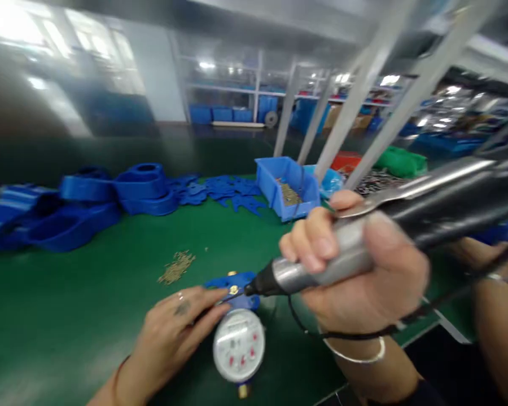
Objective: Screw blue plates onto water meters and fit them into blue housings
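Note:
My right hand (355,265) is wrapped round an electric screwdriver (330,256), a grey and black barrel with a black nose pointing down and left. From the nose a thin dark bit (236,295) reaches to the fingertips of my left hand (182,324). Thumb and forefinger there are pinched; what lies between them is too small to make out. Just beyond them is a blue plastic piece (250,301) with a brass-coloured spot on it. Directly below sits a water meter (239,345), its round white dial marked with red pointers, a brass end showing underneath.
Small brass-coloured screws (176,267) lie piled on the green tabletop (122,282). Blue ring-shaped housings (139,189) and flat blue pieces (232,189) stand behind. A blue bin (285,186) holds more small parts near grey posts (355,96). Another person's arm (497,316) is at right.

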Available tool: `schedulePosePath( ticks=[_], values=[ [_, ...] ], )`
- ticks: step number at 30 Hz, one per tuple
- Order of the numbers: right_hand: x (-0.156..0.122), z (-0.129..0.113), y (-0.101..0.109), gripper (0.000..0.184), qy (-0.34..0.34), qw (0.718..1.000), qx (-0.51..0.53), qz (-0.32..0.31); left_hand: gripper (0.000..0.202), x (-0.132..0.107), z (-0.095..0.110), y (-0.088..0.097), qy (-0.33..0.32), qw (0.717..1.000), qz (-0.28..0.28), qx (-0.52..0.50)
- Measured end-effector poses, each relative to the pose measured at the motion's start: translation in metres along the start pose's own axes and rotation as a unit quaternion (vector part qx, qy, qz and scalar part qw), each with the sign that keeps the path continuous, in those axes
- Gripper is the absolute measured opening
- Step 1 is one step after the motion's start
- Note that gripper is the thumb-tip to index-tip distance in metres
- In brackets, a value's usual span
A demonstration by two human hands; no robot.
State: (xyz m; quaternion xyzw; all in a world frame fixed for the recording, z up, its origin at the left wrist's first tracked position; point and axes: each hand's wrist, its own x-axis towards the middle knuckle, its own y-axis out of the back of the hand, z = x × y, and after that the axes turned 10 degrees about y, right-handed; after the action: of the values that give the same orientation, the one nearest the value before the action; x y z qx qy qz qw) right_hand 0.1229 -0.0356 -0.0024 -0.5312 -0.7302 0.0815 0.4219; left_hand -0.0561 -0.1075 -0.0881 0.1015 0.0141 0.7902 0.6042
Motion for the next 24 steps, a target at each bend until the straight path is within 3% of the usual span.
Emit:
schedulePosePath(
  ticks=[2, 5, 7, 10, 13, 16, 18, 20, 22, 24],
  values=[
    [0.005, -0.002, 0.0, 0.024, -0.028, 1.0, 0.013, 0.005, 0.034, -0.011, -0.001, 0.007, -0.063, 0.991, 0.02, 0.114],
    [0.013, -0.01, 0.004, 0.026, -0.03, 0.999, -0.043, -0.012, 0.038, -0.026, -0.006, 0.002, -0.139, 0.981, 0.052, 0.121],
    [0.015, -0.01, 0.004, 0.027, -0.025, 0.998, -0.056, -0.029, 0.042, -0.036, -0.013, -0.008, -0.174, 0.979, -0.022, 0.109],
    [0.011, 0.002, 0.001, 0.024, -0.006, 0.997, -0.072, -0.038, 0.052, -0.045, -0.023, -0.026, -0.15, 0.964, -0.201, 0.091],
    [0.005, 0.016, -0.004, 0.02, -0.013, 0.995, -0.09, -0.045, 0.047, -0.044, -0.032, -0.04, -0.129, 0.956, -0.252, 0.074],
    [0.001, 0.024, -0.011, 0.021, -0.025, 0.992, -0.11, -0.052, 0.042, -0.045, -0.041, -0.053, -0.129, 0.965, -0.222, 0.049],
    [0.001, 0.026, -0.016, 0.024, -0.027, 0.99, -0.121, -0.067, 0.038, -0.048, -0.047, -0.063, -0.125, 0.983, -0.135, -0.01],
    [0.002, 0.028, -0.019, 0.026, -0.038, 0.988, -0.132, -0.076, 0.032, -0.049, -0.052, -0.068, -0.179, 0.983, -0.046, -0.013],
    [0.003, 0.033, -0.021, 0.026, -0.036, 0.985, -0.147, -0.085, 0.023, -0.045, -0.053, -0.068, -0.306, 0.947, -0.029, 0.092],
    [0.004, 0.039, -0.021, 0.026, -0.011, 0.983, -0.156, -0.097, 0.015, -0.039, -0.052, -0.063, -0.404, 0.89, -0.048, 0.207]
  ],
)
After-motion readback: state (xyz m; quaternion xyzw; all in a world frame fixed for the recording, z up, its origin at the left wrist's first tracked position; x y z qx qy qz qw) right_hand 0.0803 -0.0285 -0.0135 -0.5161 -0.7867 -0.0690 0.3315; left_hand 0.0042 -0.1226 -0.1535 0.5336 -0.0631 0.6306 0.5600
